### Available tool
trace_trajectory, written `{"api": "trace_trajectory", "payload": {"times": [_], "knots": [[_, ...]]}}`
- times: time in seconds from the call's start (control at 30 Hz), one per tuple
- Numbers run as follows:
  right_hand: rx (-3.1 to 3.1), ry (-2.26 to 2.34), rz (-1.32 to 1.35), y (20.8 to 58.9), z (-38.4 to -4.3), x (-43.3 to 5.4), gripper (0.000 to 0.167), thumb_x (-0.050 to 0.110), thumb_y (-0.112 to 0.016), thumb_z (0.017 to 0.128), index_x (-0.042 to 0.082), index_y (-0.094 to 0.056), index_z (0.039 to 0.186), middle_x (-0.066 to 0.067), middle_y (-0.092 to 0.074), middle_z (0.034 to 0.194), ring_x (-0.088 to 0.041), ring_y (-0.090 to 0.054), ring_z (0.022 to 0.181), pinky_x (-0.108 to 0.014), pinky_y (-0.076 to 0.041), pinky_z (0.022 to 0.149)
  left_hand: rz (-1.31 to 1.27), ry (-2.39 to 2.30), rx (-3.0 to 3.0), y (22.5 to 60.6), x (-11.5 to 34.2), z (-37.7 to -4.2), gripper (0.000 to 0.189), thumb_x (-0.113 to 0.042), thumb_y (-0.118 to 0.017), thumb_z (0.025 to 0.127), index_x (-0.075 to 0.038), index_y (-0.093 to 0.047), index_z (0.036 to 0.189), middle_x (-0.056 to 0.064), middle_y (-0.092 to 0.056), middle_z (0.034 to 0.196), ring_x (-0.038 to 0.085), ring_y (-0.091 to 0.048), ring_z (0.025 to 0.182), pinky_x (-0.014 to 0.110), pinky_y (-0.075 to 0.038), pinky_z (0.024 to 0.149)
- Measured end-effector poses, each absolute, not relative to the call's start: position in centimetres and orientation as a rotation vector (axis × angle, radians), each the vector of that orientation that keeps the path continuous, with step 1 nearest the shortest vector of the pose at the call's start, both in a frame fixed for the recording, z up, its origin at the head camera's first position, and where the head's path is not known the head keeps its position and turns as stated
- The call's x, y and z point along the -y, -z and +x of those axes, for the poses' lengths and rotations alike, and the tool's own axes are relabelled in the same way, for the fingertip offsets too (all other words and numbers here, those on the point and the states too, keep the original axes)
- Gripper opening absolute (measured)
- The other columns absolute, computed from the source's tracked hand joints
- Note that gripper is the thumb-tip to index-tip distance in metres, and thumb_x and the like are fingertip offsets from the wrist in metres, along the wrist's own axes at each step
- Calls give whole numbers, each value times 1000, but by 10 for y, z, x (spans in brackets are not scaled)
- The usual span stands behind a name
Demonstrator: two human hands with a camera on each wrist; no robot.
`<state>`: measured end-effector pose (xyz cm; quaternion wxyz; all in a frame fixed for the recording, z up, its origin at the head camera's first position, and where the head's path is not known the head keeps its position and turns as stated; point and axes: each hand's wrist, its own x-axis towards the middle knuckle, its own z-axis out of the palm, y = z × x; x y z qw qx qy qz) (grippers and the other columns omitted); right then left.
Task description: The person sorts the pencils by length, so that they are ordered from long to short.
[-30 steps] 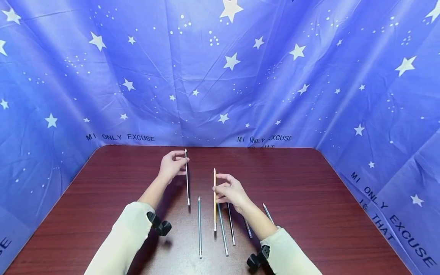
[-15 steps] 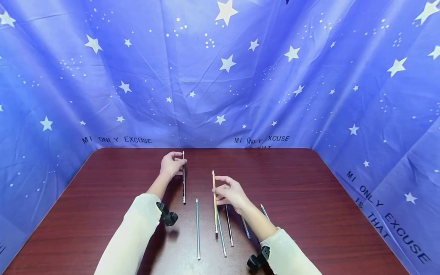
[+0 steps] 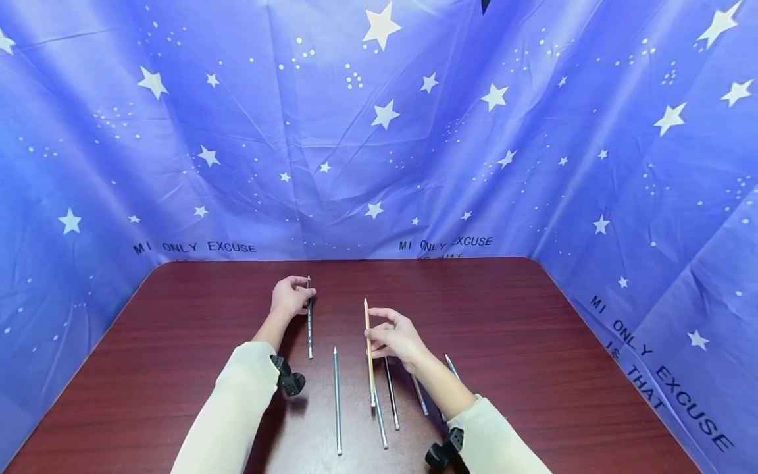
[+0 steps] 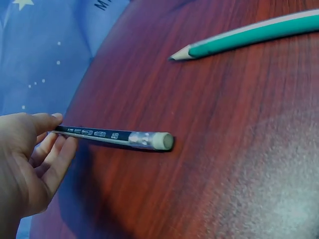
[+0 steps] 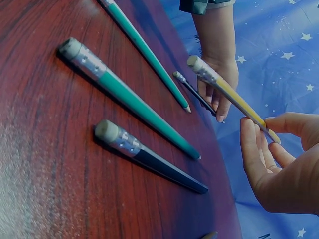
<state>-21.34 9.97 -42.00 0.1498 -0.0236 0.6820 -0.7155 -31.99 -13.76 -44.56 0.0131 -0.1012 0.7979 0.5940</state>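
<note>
In the head view my left hand [image 3: 289, 297] pinches a black pencil [image 3: 310, 322] near its sharpened end, toward the back left of the table. Its white eraser [image 4: 163, 141] points toward me, close to the tabletop in the left wrist view. My right hand [image 3: 398, 336] holds a yellow pencil [image 3: 370, 368] between thumb and fingers, tip away from me. In the right wrist view that yellow pencil [image 5: 239, 102] is raised off the table. A green pencil [image 3: 337, 401] lies between the hands. Below the yellow one lie another green pencil [image 3: 380, 421] and a second black pencil [image 3: 391, 395].
Two more pencils lie by the right forearm: a dark one [image 3: 420, 398] and one partly hidden by the arm [image 3: 452, 366]. The dark red wooden table [image 3: 509, 303] meets a blue star-printed curtain [image 3: 331, 131] at the back and sides.
My left hand has moved slightly left and lower with the black pencil, whose printed side now shows. The right hand keeps its hold on the yellow pencil. The head view has shifted a little.
</note>
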Motion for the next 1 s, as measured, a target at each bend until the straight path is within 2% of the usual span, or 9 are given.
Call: {"api": "trace_trajectory", "payload": {"times": [0.4, 0.57, 0.7, 0.77, 0.87, 1.0], "knots": [[-1996, 2022, -84, 420, -216, -100, 52, -2, -61, 82, -3, -44, 131, -2, -63, 74, -9, -59, 54, -23, -56, 53, -300, -1670, -2677, 458, 140, -316, 35, -10, -65, 83, 4, -59, 113, 19, -66, 97, 9, -59, 61, 27, -57, 54], [-2016, 2012, -84, 420, -219, -100, 50, -2, -60, 82, -3, -45, 130, -2, -63, 73, -8, -58, 54, -26, -57, 55, -305, -1428, -2841, 458, 138, -314, 33, -18, -66, 82, 0, -63, 110, 16, -70, 99, 10, -64, 61, 26, -55, 54], [-2032, 2006, -72, 417, -222, -97, 49, -3, -60, 82, -2, -46, 129, -1, -63, 73, -9, -57, 53, -26, -57, 54, -304, -1306, -2915, 458, 138, -314, 32, -20, -66, 83, -3, -64, 110, 13, -71, 98, 14, -66, 61, 29, -54, 61], [-2042, 2001, -65, 415, -224, -96, 49, -4, -60, 82, -1, -46, 129, 0, -63, 72, -9, -57, 53, -25, -56, 53, -294, -1266, -2944, 458, 137, -314, 32, -21, -66, 83, -3, -64, 110, 13, -71, 98, 18, -67, 65, 33, -53, 66], [-2059, 1995, -60, 411, -228, -92, 49, -5, -60, 82, 0, -47, 129, 0, -62, 70, -9, -58, 52, -25, -56, 52, -283, -1197, -2983, 458, 137, -314, 33, -22, -66, 83, -4, -64, 110, 12, -71, 100, 25, -68, 80, 39, -52, 74], [-2094, 1993, -64, 406, -234, -87, 48, -5, -61, 82, 1, -49, 128, -3, -63, 72, -10, -58, 52, -26, -56, 52, -285, -1144, -2999, 458, 136, -315, 34, -24, -66, 83, -6, -65, 112, 11, -70, 103, 29, -65, 92, 44, -50, 79]]}}
